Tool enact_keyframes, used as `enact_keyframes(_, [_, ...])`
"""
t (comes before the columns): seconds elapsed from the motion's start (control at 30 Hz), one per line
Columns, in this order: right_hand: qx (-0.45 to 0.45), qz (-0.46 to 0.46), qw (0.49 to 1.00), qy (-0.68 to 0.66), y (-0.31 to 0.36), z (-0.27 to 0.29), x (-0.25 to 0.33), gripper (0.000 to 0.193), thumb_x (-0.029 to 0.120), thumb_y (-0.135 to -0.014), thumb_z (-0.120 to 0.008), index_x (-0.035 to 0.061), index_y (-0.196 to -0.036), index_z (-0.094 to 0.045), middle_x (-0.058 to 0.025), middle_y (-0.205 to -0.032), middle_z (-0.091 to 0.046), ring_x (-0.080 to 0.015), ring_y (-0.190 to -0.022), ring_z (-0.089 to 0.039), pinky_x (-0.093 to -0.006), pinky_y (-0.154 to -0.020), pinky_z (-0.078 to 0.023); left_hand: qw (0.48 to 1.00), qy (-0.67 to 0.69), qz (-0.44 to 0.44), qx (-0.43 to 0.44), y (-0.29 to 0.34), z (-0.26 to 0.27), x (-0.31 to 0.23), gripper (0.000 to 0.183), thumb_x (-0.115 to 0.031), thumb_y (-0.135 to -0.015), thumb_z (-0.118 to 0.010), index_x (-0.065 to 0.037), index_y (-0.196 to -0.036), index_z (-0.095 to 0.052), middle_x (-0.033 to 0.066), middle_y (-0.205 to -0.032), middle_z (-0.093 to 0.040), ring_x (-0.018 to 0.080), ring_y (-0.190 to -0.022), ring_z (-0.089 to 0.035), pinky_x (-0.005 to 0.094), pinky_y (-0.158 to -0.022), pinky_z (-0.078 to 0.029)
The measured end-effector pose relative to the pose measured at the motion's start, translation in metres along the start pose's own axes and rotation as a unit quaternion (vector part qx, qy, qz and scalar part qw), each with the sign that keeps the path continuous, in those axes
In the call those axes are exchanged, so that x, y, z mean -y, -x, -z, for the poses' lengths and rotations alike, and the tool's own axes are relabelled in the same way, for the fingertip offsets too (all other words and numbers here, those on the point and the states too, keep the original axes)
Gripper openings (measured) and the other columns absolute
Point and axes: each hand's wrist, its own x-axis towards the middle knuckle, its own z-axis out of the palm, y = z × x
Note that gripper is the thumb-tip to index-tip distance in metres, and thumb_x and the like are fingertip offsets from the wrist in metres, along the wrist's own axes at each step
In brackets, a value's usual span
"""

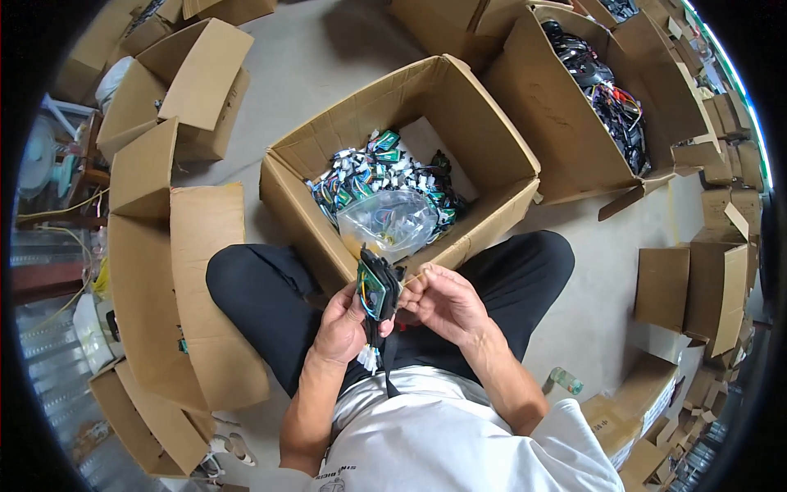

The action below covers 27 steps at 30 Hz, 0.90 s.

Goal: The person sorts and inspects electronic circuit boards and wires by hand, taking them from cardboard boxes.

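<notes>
Green circuit boards [374, 289] with trailing wires, stacked and clamped in left hand [343, 324] fingers just below the open cardboard box [484, 131]; right hand [443, 302] fingers pinching at the stack's edge. Likely slips: stack fanning apart, dangling white connectors snagging.

1. Hands: two, a left hand [340, 324] and a right hand [443, 302].
2. Green circuit board with wire leads [374, 289], in hand: one.
3. Clear plastic bag [389, 221]: one.
4. Open cardboard box [492, 139] between the knees: one.
5. Loose boards [385, 156] inside: too many to count.
6. Green bottle [566, 380] on floor: one.
</notes>
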Motion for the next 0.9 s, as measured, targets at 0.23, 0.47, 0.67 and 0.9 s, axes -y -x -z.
enact_keyframes(0.23, [0.166, 0.047, 0.977, -0.122, 0.018, -0.003, 0.049, 0.075, 0.05, -0.102, -0.046, -0.0144, -0.14, -0.04, 0.0014, -0.064, -0.049, -0.0085, -0.053, -0.048, -0.0297, -0.072, -0.05, 0.955, -0.288, -0.051, -0.043, 0.009, -0.006, -0.035, 0.049, -0.037, -0.097, -0.066, 0.003, -0.124, -0.056, 0.0107, -0.106, -0.066, 0.0176, -0.082, -0.062, 0.0316, -0.073, -0.052])
enact_keyframes(0.47, [0.257, 0.108, 0.912, 0.302, 0.06, -0.023, 0.087, 0.115, 0.077, -0.087, -0.052, -0.021, -0.142, -0.032, -0.0258, -0.087, -0.07, -0.0292, -0.069, -0.071, -0.0365, -0.069, -0.058, 0.728, -0.652, -0.209, 0.014, 0.0, -0.066, -0.056, 0.04, -0.016, -0.087, -0.074, 0.004, -0.115, -0.055, 0.0205, -0.102, -0.059, 0.0398, -0.088, -0.063, 0.0425, -0.077, -0.053])
enact_keyframes(0.67, [0.206, 0.15, 0.701, 0.667, 0.062, -0.06, 0.056, 0.072, 0.033, -0.086, -0.078, -0.0061, -0.139, -0.048, -0.0153, -0.094, -0.07, -0.0262, -0.08, -0.069, -0.0379, -0.076, -0.055, 0.723, -0.651, -0.21, -0.098, -0.01, -0.067, -0.038, 0.027, -0.013, -0.09, -0.07, 0.001, -0.109, -0.057, 0.0195, -0.097, -0.062, 0.0349, -0.083, -0.064, 0.0407, -0.074, -0.052])
enact_keyframes(0.9, [0.062, 0.338, 0.562, 0.753, 0.055, -0.04, 0.046, 0.02, 0.007, -0.082, -0.076, 0.0042, -0.1, -0.066, -0.012, -0.089, -0.067, -0.0304, -0.08, -0.065, -0.0403, -0.082, -0.052, 0.955, -0.194, -0.134, -0.181, -0.009, -0.061, -0.035, 0.03, -0.027, -0.102, -0.06, 0.001, -0.112, -0.06, 0.0063, -0.085, -0.067, 0.0107, -0.069, -0.063, 0.0247, -0.063, -0.054])
